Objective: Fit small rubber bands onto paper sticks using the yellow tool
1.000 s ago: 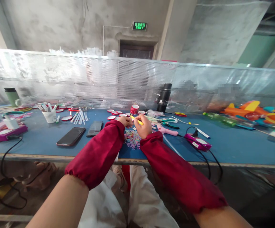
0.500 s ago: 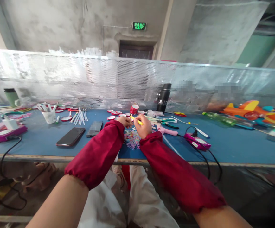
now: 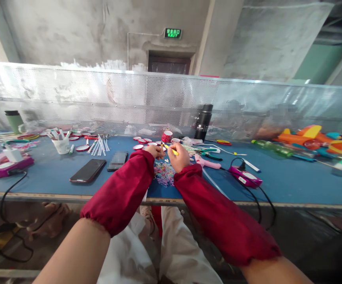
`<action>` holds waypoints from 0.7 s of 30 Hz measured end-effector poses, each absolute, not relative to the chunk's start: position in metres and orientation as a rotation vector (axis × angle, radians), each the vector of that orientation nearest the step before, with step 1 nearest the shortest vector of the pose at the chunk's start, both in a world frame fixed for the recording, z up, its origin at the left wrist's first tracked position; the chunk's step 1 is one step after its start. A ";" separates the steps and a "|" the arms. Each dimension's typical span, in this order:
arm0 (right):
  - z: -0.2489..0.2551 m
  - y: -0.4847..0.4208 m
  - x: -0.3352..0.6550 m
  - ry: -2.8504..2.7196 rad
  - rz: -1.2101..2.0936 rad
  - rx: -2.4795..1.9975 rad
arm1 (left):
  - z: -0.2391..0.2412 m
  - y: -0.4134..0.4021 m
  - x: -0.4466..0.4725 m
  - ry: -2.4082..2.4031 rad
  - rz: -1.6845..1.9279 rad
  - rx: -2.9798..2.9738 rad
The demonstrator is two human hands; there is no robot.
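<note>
Both my arms wear dark red sleeve covers and meet over a blue table (image 3: pixel 292 181). My left hand (image 3: pixel 153 151) is closed around a small thin piece that stands upright between its fingers. My right hand (image 3: pixel 179 157) is closed on a thin yellow stick (image 3: pixel 171 149), whose tip points left toward the left hand. Under both hands lies a pile of small coloured rubber bands (image 3: pixel 164 173). Several red-rimmed white discs (image 3: pixel 138 146) lie just beyond the hands.
Two phones (image 3: pixel 88 170) lie left of my arms. A pink glue gun (image 3: pixel 208 162) and a purple corded device (image 3: pixel 246 176) sit to the right. A black flask (image 3: pixel 203 121) stands by the perforated metal screen. Another purple device (image 3: pixel 7 162) is far left, orange toy planes (image 3: pixel 313 138) far right.
The small piece in my left hand now stands more upright beside the yellow stick. Both hands have stayed in nearly the same place.
</note>
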State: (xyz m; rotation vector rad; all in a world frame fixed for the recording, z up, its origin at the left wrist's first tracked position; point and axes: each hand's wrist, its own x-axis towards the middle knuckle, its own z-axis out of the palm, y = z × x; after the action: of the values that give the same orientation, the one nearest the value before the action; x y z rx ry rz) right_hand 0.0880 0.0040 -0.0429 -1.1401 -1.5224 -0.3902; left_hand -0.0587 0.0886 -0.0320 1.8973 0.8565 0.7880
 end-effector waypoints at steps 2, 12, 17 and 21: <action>-0.044 0.005 0.089 -1.506 -0.401 -1.145 | -0.033 0.090 -0.058 0.854 0.788 1.897; -0.043 0.001 0.087 -1.558 -0.347 -1.091 | -0.034 0.094 -0.060 0.860 0.780 1.942; -0.042 0.001 0.087 -1.585 -0.348 -1.098 | -0.035 0.095 -0.059 0.818 0.787 1.928; -0.043 0.002 0.088 -1.535 -0.374 -1.128 | -0.035 0.096 -0.058 0.838 0.787 1.906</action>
State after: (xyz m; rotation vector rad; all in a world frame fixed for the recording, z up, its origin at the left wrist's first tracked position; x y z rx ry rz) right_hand 0.0882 0.0024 -0.0427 -1.1279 -1.5345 -0.3742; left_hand -0.0582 0.0957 -0.0348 1.9059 0.8379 0.7872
